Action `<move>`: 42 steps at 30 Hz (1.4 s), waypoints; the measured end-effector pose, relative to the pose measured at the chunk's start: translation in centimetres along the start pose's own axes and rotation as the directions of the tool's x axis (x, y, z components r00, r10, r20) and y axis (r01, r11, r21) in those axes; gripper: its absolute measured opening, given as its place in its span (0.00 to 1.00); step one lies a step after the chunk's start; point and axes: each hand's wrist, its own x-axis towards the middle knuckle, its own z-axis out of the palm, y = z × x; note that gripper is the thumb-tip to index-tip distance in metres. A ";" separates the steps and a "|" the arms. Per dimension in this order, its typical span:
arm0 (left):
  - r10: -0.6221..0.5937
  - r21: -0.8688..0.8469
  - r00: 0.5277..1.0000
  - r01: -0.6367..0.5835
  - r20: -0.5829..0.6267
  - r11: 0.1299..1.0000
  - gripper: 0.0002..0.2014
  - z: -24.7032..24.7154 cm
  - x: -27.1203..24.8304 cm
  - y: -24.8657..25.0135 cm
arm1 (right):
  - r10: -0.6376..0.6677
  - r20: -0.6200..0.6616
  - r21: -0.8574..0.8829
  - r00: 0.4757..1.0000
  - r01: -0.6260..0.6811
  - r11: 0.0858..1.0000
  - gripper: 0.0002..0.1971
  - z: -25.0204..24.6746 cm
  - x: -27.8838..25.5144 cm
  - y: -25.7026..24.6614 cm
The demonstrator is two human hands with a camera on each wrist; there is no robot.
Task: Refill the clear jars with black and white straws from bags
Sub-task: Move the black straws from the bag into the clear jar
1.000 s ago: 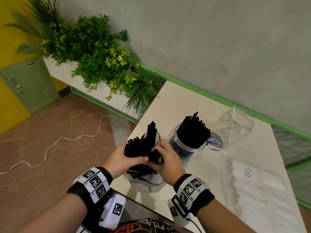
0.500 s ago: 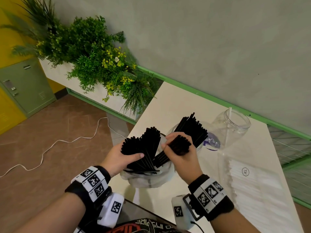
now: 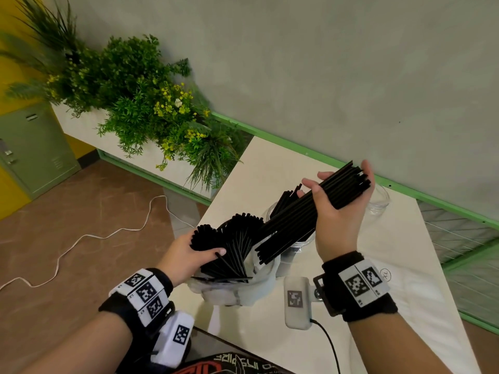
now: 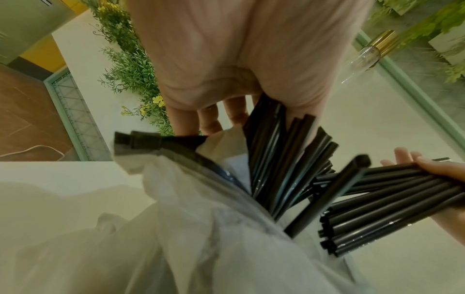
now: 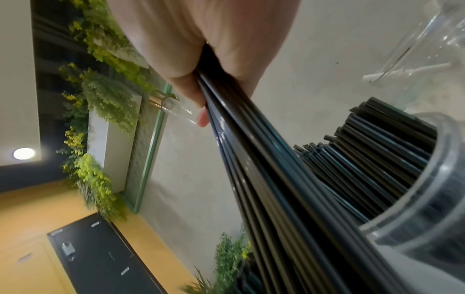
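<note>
two hands (image 3: 334, 211) (image 3: 186, 255), slim glossy black straws (image 3: 310, 209) (crinkly bag (image 3: 237, 290))

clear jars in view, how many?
2. One jar with black straws sits behind the right hand's bundle; an almost empty jar stands further right, mostly hidden by that hand.

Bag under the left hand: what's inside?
The clear plastic bag holds a fanned bunch of black straws, gripped by the left hand. Their lower ends and the bag's bottom are hidden by crumpled plastic. The right hand holds a separate bundle above it.
</note>
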 end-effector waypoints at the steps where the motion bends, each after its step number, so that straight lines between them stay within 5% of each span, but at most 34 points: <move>1: 0.004 -0.001 1.000 -0.004 0.002 1.000 0.14 0.0 0.0 0.0 | -0.003 -0.007 0.008 1.000 0.003 1.000 0.38 -0.1 0.2 -0.4; 10: 0.003 -0.009 1.000 -0.003 -0.001 1.000 0.11 0.1 0.1 0.4 | -0.172 -0.076 -0.021 0.982 0.171 0.985 0.32 -0.8 2.7 -3.5; 18: 0.013 0.003 1.000 -0.013 -0.001 1.000 0.12 0.3 -0.3 0.9 | -0.226 -0.017 -0.162 0.974 0.220 0.962 0.29 -0.8 3.2 0.9; 27: -0.005 0.021 1.000 0.005 0.000 1.000 0.23 0.2 -0.6 1.0 | -0.076 0.093 -0.287 0.993 0.100 0.953 0.24 -2.7 1.0 6.7; 34: 0.006 0.034 1.000 -0.006 -0.019 0.999 0.11 0.6 -1.0 1.8 | 0.119 0.171 -0.364 0.978 -0.049 0.930 0.14 -3.7 1.4 8.4; 42: 0.004 0.035 1.000 -0.004 -0.008 0.999 0.10 0.7 -1.1 2.2 | 0.087 0.216 -0.357 0.972 -0.004 0.934 0.25 -4.4 2.4 7.8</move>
